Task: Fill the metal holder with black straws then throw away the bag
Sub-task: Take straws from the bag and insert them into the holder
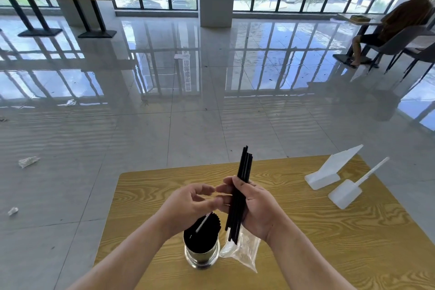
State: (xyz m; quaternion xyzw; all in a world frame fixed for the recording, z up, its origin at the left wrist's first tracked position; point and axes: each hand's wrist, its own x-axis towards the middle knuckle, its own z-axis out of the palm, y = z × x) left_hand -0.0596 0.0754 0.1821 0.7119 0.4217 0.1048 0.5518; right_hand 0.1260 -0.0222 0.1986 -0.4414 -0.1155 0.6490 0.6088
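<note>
Pointing up and away, thin black plastic straws [244,167] gripped by right hand [256,209]; left hand [190,205] loosely curled, empty.

Both my bare forearms enter from the bottom edge and angle toward each other. My right hand [255,207] faces palm-left, fingers curled round a bundle of black straws [244,172] standing nearly upright. My left hand [188,203] sits just beside it, fingers loosely curled, thumb and forefinger almost touching the right fingertips. Whether it holds anything, I cannot tell.
</note>
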